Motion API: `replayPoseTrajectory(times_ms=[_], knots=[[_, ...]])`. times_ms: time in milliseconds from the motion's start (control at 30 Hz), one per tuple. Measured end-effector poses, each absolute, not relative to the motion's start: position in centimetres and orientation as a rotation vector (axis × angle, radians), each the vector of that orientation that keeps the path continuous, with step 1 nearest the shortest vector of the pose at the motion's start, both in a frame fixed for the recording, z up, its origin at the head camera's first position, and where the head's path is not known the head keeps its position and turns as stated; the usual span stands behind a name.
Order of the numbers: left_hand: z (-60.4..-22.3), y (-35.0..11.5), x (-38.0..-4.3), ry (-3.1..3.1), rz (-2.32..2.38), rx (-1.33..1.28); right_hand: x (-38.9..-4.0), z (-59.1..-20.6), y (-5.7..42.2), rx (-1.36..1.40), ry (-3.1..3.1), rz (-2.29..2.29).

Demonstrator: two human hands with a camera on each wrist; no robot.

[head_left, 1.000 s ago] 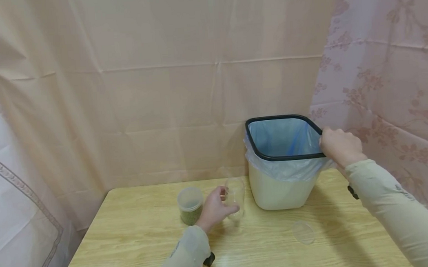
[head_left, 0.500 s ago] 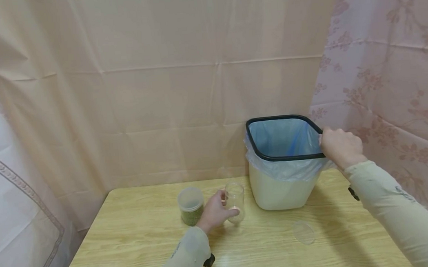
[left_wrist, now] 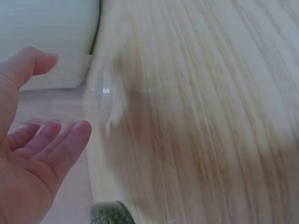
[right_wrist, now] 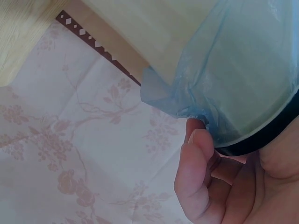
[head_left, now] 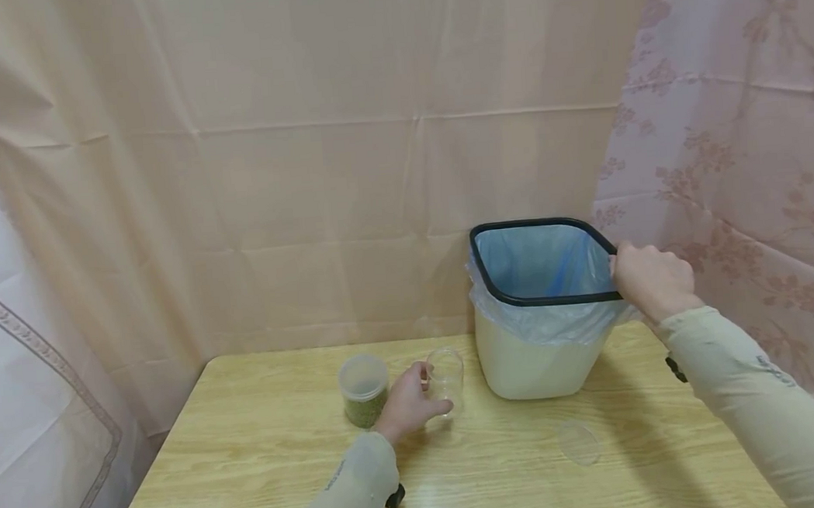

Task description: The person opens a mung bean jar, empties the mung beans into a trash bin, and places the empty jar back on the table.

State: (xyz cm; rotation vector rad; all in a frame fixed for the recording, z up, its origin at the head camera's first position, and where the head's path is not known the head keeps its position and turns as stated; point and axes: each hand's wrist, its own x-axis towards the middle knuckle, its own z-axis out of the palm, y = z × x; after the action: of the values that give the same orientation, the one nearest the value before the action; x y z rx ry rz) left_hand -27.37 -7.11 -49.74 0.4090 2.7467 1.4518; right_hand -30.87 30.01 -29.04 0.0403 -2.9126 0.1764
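Note:
My left hand [head_left: 410, 400] holds a clear, see-through jar [head_left: 446, 380] from its left side, thumb and fingers on opposite sides of it. In the left wrist view the clear jar [left_wrist: 100, 93] shows faintly between thumb and fingers, with the left hand [left_wrist: 39, 140] curved about it. My right hand [head_left: 653, 276] grips the black rim [head_left: 557, 300] of a cream trash bin [head_left: 536, 363]. From the right wrist view, the right hand [right_wrist: 219, 182] has its fingers curled over that rim and the bluish bin liner [right_wrist: 196, 70].
Left of the left hand stands an open translucent tub [head_left: 363, 389] with small green beans inside. A clear round lid [head_left: 579, 442] lies in front of the bin on the wooden table [head_left: 252, 465]. Beige cloth [head_left: 306, 213] hangs behind, floral cloth [head_left: 743, 148] at right.
The clear jar, blurred and taller in view a second ago, has come lower and shows more steadily in my left hand. The right hand keeps its grip on the bin rim.

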Motion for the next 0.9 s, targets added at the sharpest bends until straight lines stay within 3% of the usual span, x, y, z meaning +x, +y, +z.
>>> replayPoseTrajectory(times_ms=[900], knots=[[-49.96, -7.26, -27.51, 2.82, 1.356, 0.487, -30.8, -29.12, 30.1, 0.046, -2.917, 0.184]])
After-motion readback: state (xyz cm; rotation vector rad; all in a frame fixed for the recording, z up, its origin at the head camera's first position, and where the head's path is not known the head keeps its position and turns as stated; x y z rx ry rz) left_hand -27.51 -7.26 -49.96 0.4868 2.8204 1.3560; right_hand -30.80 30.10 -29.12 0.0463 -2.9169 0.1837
